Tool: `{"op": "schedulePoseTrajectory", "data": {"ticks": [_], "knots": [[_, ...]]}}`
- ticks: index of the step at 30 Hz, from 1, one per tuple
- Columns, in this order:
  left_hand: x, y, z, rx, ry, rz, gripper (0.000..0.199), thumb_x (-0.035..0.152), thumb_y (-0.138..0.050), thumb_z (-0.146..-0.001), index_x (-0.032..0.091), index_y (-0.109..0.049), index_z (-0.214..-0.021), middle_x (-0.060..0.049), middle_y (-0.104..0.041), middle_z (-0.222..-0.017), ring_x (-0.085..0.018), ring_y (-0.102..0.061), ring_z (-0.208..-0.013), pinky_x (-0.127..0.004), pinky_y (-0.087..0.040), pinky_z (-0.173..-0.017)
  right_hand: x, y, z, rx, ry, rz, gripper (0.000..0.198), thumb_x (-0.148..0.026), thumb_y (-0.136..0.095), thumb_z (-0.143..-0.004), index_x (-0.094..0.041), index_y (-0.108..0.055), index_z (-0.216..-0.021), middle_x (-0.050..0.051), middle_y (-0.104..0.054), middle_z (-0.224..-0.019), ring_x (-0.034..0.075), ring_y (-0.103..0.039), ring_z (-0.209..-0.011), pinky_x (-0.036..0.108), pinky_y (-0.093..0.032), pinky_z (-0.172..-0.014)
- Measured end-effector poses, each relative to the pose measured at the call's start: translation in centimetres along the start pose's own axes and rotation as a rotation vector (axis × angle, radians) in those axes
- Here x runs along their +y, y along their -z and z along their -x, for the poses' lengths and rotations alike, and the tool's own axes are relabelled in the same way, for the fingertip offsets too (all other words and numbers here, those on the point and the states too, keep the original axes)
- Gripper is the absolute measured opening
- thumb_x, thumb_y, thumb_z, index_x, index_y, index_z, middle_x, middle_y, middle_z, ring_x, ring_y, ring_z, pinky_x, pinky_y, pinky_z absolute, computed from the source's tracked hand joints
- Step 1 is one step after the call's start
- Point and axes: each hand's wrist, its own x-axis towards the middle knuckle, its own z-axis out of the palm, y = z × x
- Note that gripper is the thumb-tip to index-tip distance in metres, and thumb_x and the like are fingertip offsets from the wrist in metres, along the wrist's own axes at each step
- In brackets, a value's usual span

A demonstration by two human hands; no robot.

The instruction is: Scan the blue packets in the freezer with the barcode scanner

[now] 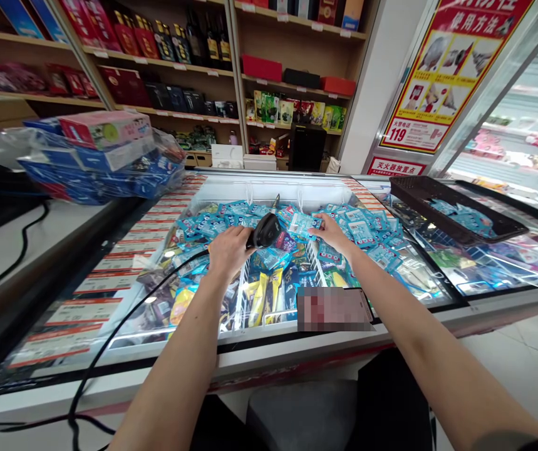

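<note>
Head: tray holds blue packets; left hand grips scanner, right hand one packet.

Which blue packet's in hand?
The blue packet pinched at its right edge by the right hand, beside the black scanner. The other blue packets visible lie in piles to either side or in the dark tray.

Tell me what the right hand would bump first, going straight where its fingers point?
Probably the black scanner in the left hand, past the blue packet the right hand holds; depth is unclear.
</note>
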Motion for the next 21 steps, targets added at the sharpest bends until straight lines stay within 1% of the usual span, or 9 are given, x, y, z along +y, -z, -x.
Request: {"op": "schedulePoseTrajectory", "data": {"ticks": [3, 5, 8, 13, 21], "knots": [[0.2, 0.0, 0.0, -0.004, -0.023, 0.003, 0.028, 0.035, -0.058, -0.08, 0.019, -0.059, -0.103, -0.009, -0.064, -0.093, -0.026, -0.058, -0.092, -0.034, -0.041, -0.069, 1.0, 0.1, 0.3, 0.013, 0.038, -0.178, 0.052, -0.05, -0.062, -0.076, -0.022, -0.049, -0.118, -0.005, -0.045, -0.068, 0.014, -0.046, -0.063, 0.026, -0.038, -0.061], [0.2, 0.0, 0.1, -0.012, -0.032, 0.01, 0.028, 0.034, -0.059, -0.08, 0.02, -0.059, -0.103, -0.009, -0.064, -0.092, -0.026, -0.058, -0.092, -0.034, -0.041, -0.069, 1.7, -0.1, 0.2, 0.026, 0.052, -0.267, 0.051, -0.052, -0.061, -0.076, -0.022, -0.049, -0.116, -0.005, -0.043, -0.066, 0.013, -0.045, -0.062, 0.025, -0.037, -0.06], [0.2, -0.1, 0.0, -0.018, -0.049, 0.013, 0.028, 0.033, -0.06, -0.079, 0.02, -0.059, -0.103, -0.009, -0.064, -0.093, -0.026, -0.058, -0.093, -0.034, -0.041, -0.07, 2.5, -0.6, 0.0, 0.082, 0.068, -0.338, 0.051, -0.053, -0.062, -0.075, -0.022, -0.049, -0.114, -0.006, -0.043, -0.066, 0.013, -0.043, -0.061, 0.024, -0.036, -0.059], [0.2, -0.3, 0.0, -0.022, -0.078, 0.01, 0.028, 0.034, -0.057, -0.08, 0.019, -0.059, -0.104, -0.009, -0.064, -0.093, -0.026, -0.058, -0.093, -0.034, -0.042, -0.071, 2.9, -1.0, 0.0, 0.111, 0.112, -0.355, 0.046, -0.05, -0.063, -0.075, -0.022, -0.052, -0.109, -0.006, -0.04, -0.065, 0.012, -0.042, -0.058, 0.024, -0.033, -0.055], [0.6, -0.1, 0.0, -0.02, -0.09, 0.03, 0.031, 0.033, -0.06, -0.078, 0.02, -0.059, -0.106, -0.008, -0.064, -0.093, -0.026, -0.058, -0.093, -0.035, -0.043, -0.072, 3.0, -1.1, -0.2, 0.111, 0.114, -0.314, 0.047, -0.047, -0.064, -0.075, -0.02, -0.052, -0.111, -0.006, -0.042, -0.065, 0.012, -0.043, -0.06, 0.025, -0.034, -0.058]]}}
